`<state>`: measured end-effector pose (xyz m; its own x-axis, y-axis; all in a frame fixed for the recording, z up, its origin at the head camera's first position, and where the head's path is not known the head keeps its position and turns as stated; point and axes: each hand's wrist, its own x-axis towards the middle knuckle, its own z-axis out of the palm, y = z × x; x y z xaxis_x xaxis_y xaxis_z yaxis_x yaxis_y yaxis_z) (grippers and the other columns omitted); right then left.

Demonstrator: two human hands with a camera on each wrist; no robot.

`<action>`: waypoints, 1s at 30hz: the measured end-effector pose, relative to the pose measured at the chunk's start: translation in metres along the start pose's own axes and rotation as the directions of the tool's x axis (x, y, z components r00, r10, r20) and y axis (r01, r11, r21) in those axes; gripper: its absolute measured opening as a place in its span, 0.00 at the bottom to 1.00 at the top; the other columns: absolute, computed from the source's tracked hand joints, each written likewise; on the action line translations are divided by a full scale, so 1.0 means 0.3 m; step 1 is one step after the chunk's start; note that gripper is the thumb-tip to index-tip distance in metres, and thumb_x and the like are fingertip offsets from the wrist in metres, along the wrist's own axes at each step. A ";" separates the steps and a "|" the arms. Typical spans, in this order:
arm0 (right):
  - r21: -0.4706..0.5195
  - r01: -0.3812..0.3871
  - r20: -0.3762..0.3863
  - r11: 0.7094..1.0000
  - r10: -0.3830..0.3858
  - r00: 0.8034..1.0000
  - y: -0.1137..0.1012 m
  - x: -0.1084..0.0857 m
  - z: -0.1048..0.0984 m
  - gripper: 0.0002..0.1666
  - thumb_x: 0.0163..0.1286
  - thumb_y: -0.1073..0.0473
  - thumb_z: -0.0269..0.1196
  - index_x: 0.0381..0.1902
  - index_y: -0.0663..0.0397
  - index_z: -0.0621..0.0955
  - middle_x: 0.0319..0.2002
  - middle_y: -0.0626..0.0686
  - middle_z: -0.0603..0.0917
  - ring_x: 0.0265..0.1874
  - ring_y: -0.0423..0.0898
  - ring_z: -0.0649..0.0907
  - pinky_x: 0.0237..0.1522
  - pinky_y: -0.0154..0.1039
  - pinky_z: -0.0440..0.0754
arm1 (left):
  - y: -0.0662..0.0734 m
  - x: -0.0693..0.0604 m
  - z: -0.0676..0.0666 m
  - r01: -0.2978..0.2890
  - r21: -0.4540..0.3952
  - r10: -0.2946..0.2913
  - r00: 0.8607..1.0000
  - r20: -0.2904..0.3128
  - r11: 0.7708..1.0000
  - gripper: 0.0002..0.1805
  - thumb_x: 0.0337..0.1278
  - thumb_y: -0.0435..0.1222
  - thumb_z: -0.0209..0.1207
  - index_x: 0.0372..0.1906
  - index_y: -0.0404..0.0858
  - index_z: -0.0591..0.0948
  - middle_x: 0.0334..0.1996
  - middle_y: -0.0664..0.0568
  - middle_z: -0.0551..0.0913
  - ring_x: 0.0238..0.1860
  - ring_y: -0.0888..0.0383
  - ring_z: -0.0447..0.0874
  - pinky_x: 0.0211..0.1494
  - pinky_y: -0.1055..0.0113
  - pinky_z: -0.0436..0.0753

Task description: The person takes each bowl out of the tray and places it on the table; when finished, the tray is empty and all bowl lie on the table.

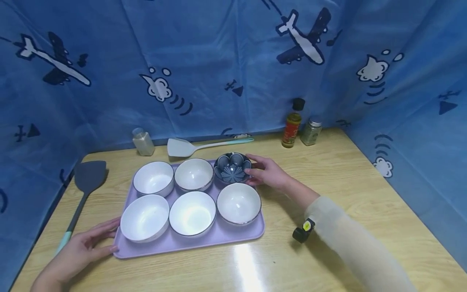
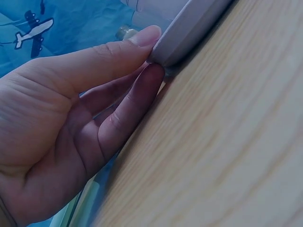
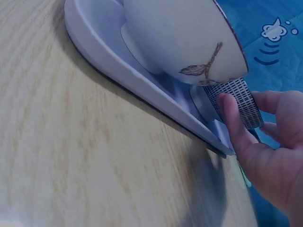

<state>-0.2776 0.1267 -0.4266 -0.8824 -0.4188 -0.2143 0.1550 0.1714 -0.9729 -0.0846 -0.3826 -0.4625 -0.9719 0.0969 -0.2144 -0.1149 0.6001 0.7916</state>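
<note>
A lilac tray [image 1: 171, 246] lies on the table with several white bowls and one dark patterned bowl [image 1: 233, 168] in two rows. My left hand [image 1: 78, 251] pinches the tray's near left corner; the left wrist view shows thumb and fingertips of that hand [image 2: 90, 104] at the tray rim [image 2: 187, 35]. At the back right of the tray, my right hand [image 1: 268, 172] holds the side of the dark bowl. In the right wrist view, the thumb and fingers of this hand [image 3: 270, 137] are around the dark bowl [image 3: 239, 104], behind a white bowl [image 3: 184, 38].
A dark spatula [image 1: 87, 178] lies left of the tray, a white spatula [image 1: 182, 148] behind it. A white-filled shaker [image 1: 143, 142] stands at the back left; a red-labelled bottle [image 1: 292, 125] and a green-filled jar [image 1: 311, 132] stand at the back right. Blue printed cloth [image 1: 204, 73] surrounds the table.
</note>
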 end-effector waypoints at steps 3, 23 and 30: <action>0.067 -0.015 0.000 0.998 0.015 1.000 0.011 -0.002 -0.001 0.40 0.74 0.66 0.58 0.79 0.47 0.59 0.64 0.70 0.70 0.33 0.47 0.88 0.40 0.39 0.89 | 0.006 0.002 0.000 0.012 0.018 -0.013 1.000 0.006 1.000 0.40 0.56 0.52 0.68 0.73 0.46 0.70 0.71 0.67 0.68 0.56 0.89 0.68 0.53 0.89 0.70; 0.180 -0.034 -0.044 0.983 0.043 0.998 -0.012 -0.015 0.008 0.41 0.70 0.74 0.52 0.78 0.51 0.59 0.57 0.66 0.72 0.28 0.44 0.86 0.36 0.32 0.87 | 0.006 -0.014 0.008 -0.045 -0.025 0.044 0.999 -0.017 0.999 0.39 0.56 0.48 0.69 0.72 0.44 0.71 0.70 0.69 0.70 0.58 0.88 0.68 0.55 0.90 0.68; 0.203 0.018 -0.019 0.979 -0.015 1.000 -0.027 -0.028 -0.035 0.40 0.71 0.74 0.50 0.79 0.53 0.57 0.49 0.61 0.75 0.29 0.44 0.86 0.38 0.32 0.87 | 0.005 -0.014 0.009 -0.033 0.007 0.033 0.999 -0.018 0.999 0.40 0.55 0.51 0.69 0.72 0.46 0.71 0.72 0.63 0.70 0.58 0.88 0.68 0.54 0.90 0.67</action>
<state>-0.2761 0.1382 -0.4160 -0.8930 -0.4041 -0.1982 0.2257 -0.0211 -0.9740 -0.0802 -0.3801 -0.4618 -0.9788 0.1022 -0.1773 -0.0810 0.6024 0.7941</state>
